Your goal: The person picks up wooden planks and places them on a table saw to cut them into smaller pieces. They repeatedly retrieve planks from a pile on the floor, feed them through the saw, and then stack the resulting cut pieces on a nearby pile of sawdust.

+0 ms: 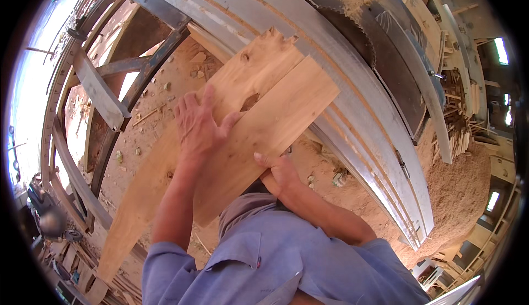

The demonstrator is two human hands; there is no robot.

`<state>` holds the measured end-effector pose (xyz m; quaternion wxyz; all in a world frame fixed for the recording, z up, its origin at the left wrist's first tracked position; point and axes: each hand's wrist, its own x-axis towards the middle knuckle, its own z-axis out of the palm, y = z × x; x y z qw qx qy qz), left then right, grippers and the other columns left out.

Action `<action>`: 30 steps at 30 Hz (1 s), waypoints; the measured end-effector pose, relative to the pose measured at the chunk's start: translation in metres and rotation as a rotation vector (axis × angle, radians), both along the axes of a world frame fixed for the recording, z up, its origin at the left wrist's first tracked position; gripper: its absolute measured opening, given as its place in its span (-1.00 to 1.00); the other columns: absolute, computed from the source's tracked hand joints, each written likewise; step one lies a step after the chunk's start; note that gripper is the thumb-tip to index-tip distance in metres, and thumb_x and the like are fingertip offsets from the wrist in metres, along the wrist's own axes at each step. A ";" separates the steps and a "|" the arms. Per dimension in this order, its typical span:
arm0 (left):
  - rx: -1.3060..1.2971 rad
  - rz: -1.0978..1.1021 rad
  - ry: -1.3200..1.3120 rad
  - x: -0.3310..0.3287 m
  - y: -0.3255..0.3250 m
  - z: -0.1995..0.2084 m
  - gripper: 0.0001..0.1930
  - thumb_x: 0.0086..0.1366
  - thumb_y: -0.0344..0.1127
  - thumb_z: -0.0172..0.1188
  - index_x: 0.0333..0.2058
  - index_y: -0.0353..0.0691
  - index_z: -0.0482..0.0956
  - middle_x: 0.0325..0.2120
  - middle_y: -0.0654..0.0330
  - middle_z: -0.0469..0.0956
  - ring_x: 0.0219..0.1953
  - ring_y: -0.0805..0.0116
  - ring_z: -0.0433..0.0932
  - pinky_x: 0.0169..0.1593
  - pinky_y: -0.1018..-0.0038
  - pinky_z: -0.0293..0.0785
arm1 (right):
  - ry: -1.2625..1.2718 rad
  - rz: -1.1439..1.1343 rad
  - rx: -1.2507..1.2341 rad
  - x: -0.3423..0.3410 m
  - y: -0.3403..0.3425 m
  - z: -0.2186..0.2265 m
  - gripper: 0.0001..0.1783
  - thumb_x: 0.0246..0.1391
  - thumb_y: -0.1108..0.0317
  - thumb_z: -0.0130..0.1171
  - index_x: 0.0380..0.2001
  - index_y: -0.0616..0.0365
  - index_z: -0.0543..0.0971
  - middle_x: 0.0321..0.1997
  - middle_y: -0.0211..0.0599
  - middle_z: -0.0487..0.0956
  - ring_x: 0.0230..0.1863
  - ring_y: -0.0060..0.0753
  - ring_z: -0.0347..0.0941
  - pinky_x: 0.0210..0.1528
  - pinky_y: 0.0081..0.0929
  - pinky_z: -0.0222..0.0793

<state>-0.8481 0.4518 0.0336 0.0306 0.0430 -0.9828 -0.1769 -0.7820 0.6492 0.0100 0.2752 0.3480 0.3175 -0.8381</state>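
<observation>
Two pale wooden boards lie side by side in front of my body, their far ends resting over a metal machine bed. The left board (250, 63) is long, with a ragged far end, a knot and a dark hole by the seam. The right board (297, 98) has a straighter end and lies against it. My left hand (201, 123) rests flat on the left board, fingers spread, thumb stretched toward the right one. At the near right edge, my right hand (278, 170) grips the right board, thumb on top; its other fingers are mostly hidden underneath.
The long metal bed (380, 134) runs diagonally with grooved strips. Beyond it shows a dark, toothed round saw blade (352, 35). A sawdust heap (460, 189) lies at right, near stacked offcuts (454, 96). A metal frame (149, 65) stands left over dirt ground with wood scraps.
</observation>
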 end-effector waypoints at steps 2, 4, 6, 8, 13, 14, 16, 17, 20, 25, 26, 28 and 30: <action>0.007 0.001 -0.002 0.000 0.001 0.001 -0.15 0.10 0.15 0.40 0.26 -0.27 0.41 -0.06 -0.09 0.40 0.04 -0.08 0.35 0.19 0.10 0.25 | -0.002 0.000 0.003 0.003 0.001 -0.002 -0.49 0.14 0.65 0.24 0.18 0.33 0.44 0.13 -0.14 0.57 0.13 -0.19 0.51 0.26 -0.24 0.43; 0.017 -0.003 0.016 0.001 0.001 0.001 -0.15 0.09 0.12 0.42 0.25 -0.28 0.41 -0.06 -0.08 0.40 0.04 -0.08 0.35 0.19 0.10 0.25 | 0.001 0.002 0.009 0.004 0.003 -0.005 -0.47 0.14 0.65 0.24 0.19 0.32 0.43 0.14 -0.15 0.57 0.15 -0.20 0.50 0.26 -0.24 0.42; 0.080 0.007 0.026 0.002 -0.003 -0.002 -0.18 0.11 0.06 0.42 0.25 -0.28 0.41 -0.05 -0.07 0.42 0.05 -0.07 0.36 0.20 0.11 0.25 | 0.001 0.008 0.009 0.006 0.003 -0.008 -0.46 0.13 0.65 0.24 0.20 0.31 0.43 0.15 -0.15 0.56 0.16 -0.20 0.50 0.27 -0.24 0.41; 0.135 0.024 0.034 0.006 -0.005 -0.002 -0.22 0.13 0.00 0.41 0.25 -0.29 0.41 -0.04 -0.05 0.43 0.07 -0.05 0.36 0.21 0.13 0.26 | 0.023 0.002 0.002 0.005 0.004 -0.008 -0.47 0.13 0.64 0.25 0.19 0.30 0.43 0.16 -0.17 0.56 0.18 -0.20 0.49 0.27 -0.24 0.42; 0.194 0.075 0.067 0.006 -0.008 -0.009 -0.30 0.18 -0.08 0.37 0.23 -0.31 0.42 -0.03 -0.02 0.46 0.08 -0.04 0.39 0.23 0.16 0.27 | 0.009 0.014 -0.025 0.006 0.000 -0.003 -0.44 0.13 0.65 0.24 0.21 0.22 0.42 0.18 -0.20 0.55 0.21 -0.20 0.47 0.29 -0.22 0.40; 0.210 0.079 0.083 0.005 -0.008 -0.010 -0.33 0.17 -0.12 0.38 0.21 -0.31 0.45 -0.03 -0.03 0.47 0.09 -0.04 0.39 0.23 0.14 0.27 | 0.008 0.016 -0.038 0.009 0.000 -0.004 -0.43 0.13 0.65 0.24 0.22 0.21 0.41 0.18 -0.21 0.55 0.22 -0.20 0.46 0.30 -0.22 0.40; 0.242 0.090 0.117 0.006 -0.007 -0.012 -0.40 0.16 -0.20 0.39 0.15 -0.30 0.50 -0.02 -0.03 0.48 0.11 -0.05 0.39 0.23 0.10 0.26 | -0.002 0.035 -0.083 0.015 0.000 -0.009 -0.41 0.12 0.66 0.23 0.24 0.18 0.40 0.19 -0.22 0.55 0.23 -0.19 0.46 0.31 -0.21 0.39; 0.209 0.068 0.201 0.009 -0.007 -0.013 -0.43 0.17 -0.24 0.38 0.13 -0.32 0.51 0.01 -0.03 0.49 0.13 -0.05 0.40 0.23 0.12 0.28 | -0.014 0.052 -0.114 0.021 -0.001 -0.013 -0.39 0.12 0.66 0.23 0.24 0.17 0.40 0.19 -0.23 0.55 0.23 -0.19 0.45 0.32 -0.21 0.38; 0.174 -0.006 0.351 0.024 -0.003 -0.010 -0.52 0.19 -0.34 0.35 0.08 -0.37 0.54 0.06 -0.04 0.51 0.15 -0.06 0.43 0.23 0.14 0.34 | -0.080 0.109 -0.189 0.034 0.001 -0.018 -0.39 0.10 0.67 0.23 0.24 0.17 0.40 0.20 -0.24 0.54 0.24 -0.19 0.45 0.35 -0.18 0.34; 0.516 -0.032 0.072 0.103 0.031 0.017 -0.57 0.19 -0.41 0.34 0.05 -0.38 0.55 0.06 -0.05 0.52 0.07 -0.07 0.52 0.14 0.16 0.44 | -0.116 0.177 -0.283 0.041 0.009 -0.024 -0.40 0.08 0.66 0.24 0.23 0.17 0.44 0.21 -0.24 0.54 0.27 -0.18 0.43 0.39 -0.16 0.29; 0.463 0.012 0.040 0.113 0.032 0.021 -0.58 0.19 -0.42 0.34 0.04 -0.38 0.56 0.03 -0.05 0.53 0.05 -0.06 0.53 0.11 0.18 0.46 | -0.123 0.197 -0.291 0.041 0.010 -0.022 -0.40 0.08 0.66 0.24 0.22 0.17 0.44 0.22 -0.23 0.54 0.28 -0.17 0.42 0.39 -0.16 0.28; 0.356 0.092 -0.026 0.126 0.030 0.024 -0.61 0.20 -0.44 0.33 0.02 -0.36 0.57 -0.03 -0.04 0.56 0.00 -0.04 0.56 0.04 0.21 0.50 | -0.124 0.231 -0.308 0.041 0.012 -0.024 -0.39 0.08 0.65 0.24 0.23 0.18 0.44 0.23 -0.22 0.53 0.29 -0.17 0.41 0.40 -0.13 0.28; 0.452 0.182 -0.102 0.135 0.026 0.026 -0.64 0.19 -0.46 0.33 -0.02 -0.35 0.60 -0.13 -0.02 0.58 -0.08 -0.02 0.58 -0.02 0.22 0.50 | -0.113 0.279 -0.332 0.048 0.014 -0.031 -0.37 0.08 0.65 0.24 0.25 0.18 0.42 0.24 -0.22 0.53 0.31 -0.16 0.40 0.40 -0.08 0.27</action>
